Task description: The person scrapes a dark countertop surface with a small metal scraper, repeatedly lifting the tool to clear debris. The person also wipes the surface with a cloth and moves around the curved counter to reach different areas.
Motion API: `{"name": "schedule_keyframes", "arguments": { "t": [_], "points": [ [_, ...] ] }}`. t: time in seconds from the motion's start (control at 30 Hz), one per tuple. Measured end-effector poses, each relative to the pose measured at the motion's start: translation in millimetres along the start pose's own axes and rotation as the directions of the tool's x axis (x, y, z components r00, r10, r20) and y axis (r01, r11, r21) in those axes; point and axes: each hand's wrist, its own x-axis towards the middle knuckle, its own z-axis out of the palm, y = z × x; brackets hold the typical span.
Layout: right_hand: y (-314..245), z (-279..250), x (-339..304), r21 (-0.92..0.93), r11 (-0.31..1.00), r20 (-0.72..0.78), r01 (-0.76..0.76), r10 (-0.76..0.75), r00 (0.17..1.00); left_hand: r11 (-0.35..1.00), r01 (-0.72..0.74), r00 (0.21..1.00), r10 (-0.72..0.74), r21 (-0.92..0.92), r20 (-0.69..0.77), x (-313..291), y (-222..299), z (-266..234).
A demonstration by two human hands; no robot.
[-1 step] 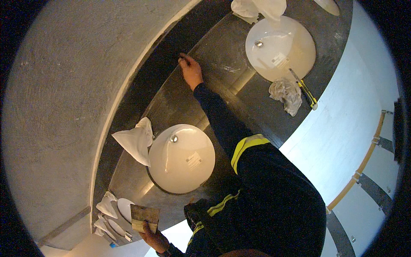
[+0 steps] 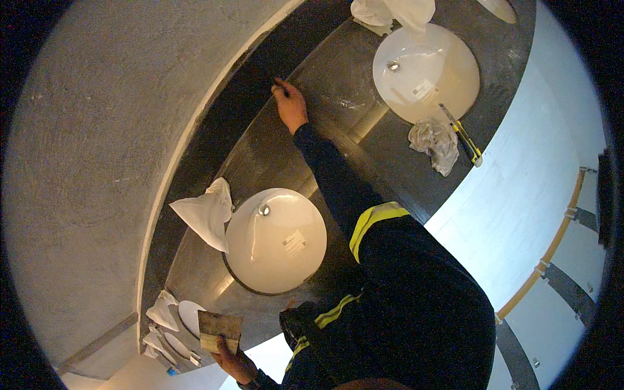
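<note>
My right hand (image 2: 290, 107) reaches out over the dark countertop (image 2: 260, 153). Its fingers are pinched together at the seam where the counter meets the dark upright strip (image 2: 224, 104); what they hold, if anything, is too small to tell. Low on the left, my left hand (image 2: 232, 364) grips a flat rectangular plate (image 2: 221, 323), brownish-grey with a paler band along its lower part. Between the two hands lies a round white basin (image 2: 279, 250) with a label inside. White plastic wrapping (image 2: 207, 214) covers something beside it, probably a tap.
A second white basin (image 2: 426, 58) sits farther along the counter. Beside it are a crumpled plastic sheet (image 2: 434, 144) and a yellow-black utility knife (image 2: 463, 136), blade out. More basins (image 2: 190, 316) with wrapped shapes line the far left end. A rough grey wall (image 2: 110, 143) rises behind.
My right hand has shifted very slightly along the seam. Everything else looks the same.
</note>
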Motion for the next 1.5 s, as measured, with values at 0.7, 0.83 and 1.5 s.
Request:
{"name": "schedule_keyframes", "arguments": {
  "t": [0.7, 0.83, 1.5],
  "points": [
    [2.7, 6.4, -35.9, -0.179, 0.981, 0.125, -0.078, 0.102, 0.987, 0.938, -0.161, 0.986, 0.14, 0.308, 0.089, -1.4, 20.9, 9.6],
    [18.4, -0.4, -3.1, -0.165, 0.983, -0.039, -0.081, 0.075, 0.996, 0.992, 0.008, 0.999, -0.012, 0.125, 0.034, -1.0, 19.9, 8.6],
    [43.5, 2.9, 7.6, -0.037, 0.948, 0.127, -0.315, 0.317, 0.94, 0.781, -0.268, 0.963, 0.219, 0.563, 0.154, -3.3, 35.7, 12.3]
  ]
}}
